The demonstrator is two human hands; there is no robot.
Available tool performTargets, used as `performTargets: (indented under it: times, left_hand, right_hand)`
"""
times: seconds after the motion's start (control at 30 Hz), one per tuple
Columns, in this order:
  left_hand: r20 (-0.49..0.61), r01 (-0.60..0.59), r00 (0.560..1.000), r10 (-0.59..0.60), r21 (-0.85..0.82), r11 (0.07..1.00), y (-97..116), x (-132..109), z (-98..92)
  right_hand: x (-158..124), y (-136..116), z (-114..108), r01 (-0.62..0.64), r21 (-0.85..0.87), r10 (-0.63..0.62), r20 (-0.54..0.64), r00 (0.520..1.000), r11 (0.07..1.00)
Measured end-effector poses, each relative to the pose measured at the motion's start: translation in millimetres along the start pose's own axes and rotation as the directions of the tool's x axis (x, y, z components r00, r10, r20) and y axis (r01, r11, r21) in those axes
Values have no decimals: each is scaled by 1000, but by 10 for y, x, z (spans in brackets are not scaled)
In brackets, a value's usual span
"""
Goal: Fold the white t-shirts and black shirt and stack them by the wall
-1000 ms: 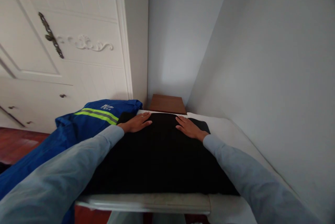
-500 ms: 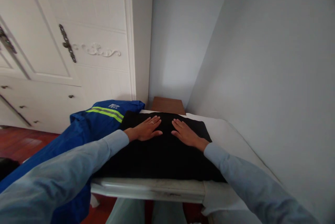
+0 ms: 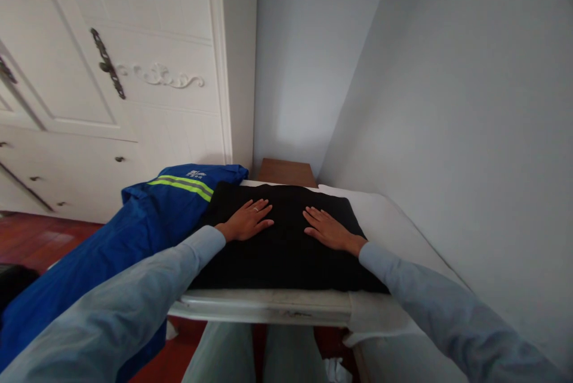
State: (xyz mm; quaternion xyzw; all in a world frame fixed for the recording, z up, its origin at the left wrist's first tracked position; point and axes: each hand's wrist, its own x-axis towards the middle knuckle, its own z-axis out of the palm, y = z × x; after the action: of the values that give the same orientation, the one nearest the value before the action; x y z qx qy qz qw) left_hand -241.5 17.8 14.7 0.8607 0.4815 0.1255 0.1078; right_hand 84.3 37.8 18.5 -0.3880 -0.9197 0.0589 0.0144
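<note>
A black cloth lies spread flat over the table, reaching its front edge. Palm down on its left part rests my left hand, fingers stretched out, a ring on one finger. My right hand lies flat on the right part, fingers extended and pointing inward. Neither hand grips anything. Beside the cloth on the left, a blue garment with a yellow-green and grey stripe is draped over the table's side and hangs toward the floor.
The white table has a white covering on its right, along the grey wall. A white wardrobe stands at the left. Behind the table is a brown wooden piece. Crumpled white material lies below on the red floor.
My hands are a little farther apart on the black cloth, the right one having slid rightward. The view has shifted slightly, and both hands stay flat.
</note>
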Motion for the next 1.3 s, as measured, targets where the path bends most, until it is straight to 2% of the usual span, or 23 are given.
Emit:
performTargets:
  times: [0.1,0.23,0.33,0.4,0.43,0.5,0.57,0.6,0.67,0.73,0.8,0.9,1.0,1.1,1.17,1.23,1.3]
  left_hand:
    - [-1,31,1000,-31,51,998,-106,-85,-9]
    - [14,111,993,-113,132,985,-312,-316,-67]
    - [20,175,983,-180,151,973,-242,-521,-118]
    - [-35,168,986,-164,153,974,-7,-648,-121]
    - [-67,124,991,-115,158,980,153,-704,-106]
    - [-80,-47,995,61,171,984,501,-802,-45]
    - [-39,-203,976,213,179,963,794,-883,44]
    - [-18,-247,967,254,178,953,895,-923,87]
    - [-4,-263,964,268,163,951,987,-1017,143]
    - [-23,-212,976,216,115,970,960,-1146,139]
    - [-49,-135,990,136,26,991,870,-1316,82]
    - [-76,-19,997,12,-91,996,725,-1612,-18]
    - [-131,94,985,-112,-135,986,640,-1870,-43]
    - [-211,251,935,-284,-171,953,645,-2038,-11]
    - [-254,351,874,-414,-259,900,699,-2115,-4]
    - [-263,425,780,-568,-444,789,784,-2184,-34]
    - [-196,455,637,-746,-685,569,890,-2256,-104]
  right_hand:
    - [-188,131,-26,-44,-26,44,27,999,999]
    - [-451,319,-91,-136,-23,137,41,990,990]
    - [-593,282,-189,-301,-16,302,72,951,953]
    - [-644,76,-248,-375,22,374,33,927,927]
    - [-660,-85,-262,-365,45,366,-12,931,930]
    - [-688,-483,-238,-244,59,249,-121,961,968]
    - [-734,-883,-143,-60,23,63,-166,984,998]
    - [-773,-1044,-77,19,0,-19,-153,988,1000]
    - [-890,-1223,56,96,-32,-99,-122,988,995]
    - [-1065,-1195,149,104,-34,-107,-105,989,994]
    - [-1286,-1011,175,78,2,-78,-104,992,997]
    - [-1653,-648,116,-11,84,19,-95,995,996]
    - [-1988,-389,40,-120,159,132,-68,989,980]
    - [-2225,-277,28,-219,269,246,-70,967,938]
    - [-2312,-255,48,-308,364,360,-84,929,879]
    - [-2344,-258,59,-385,469,477,-92,874,795]
    - [-2337,-286,31,-427,565,574,-104,812,706]
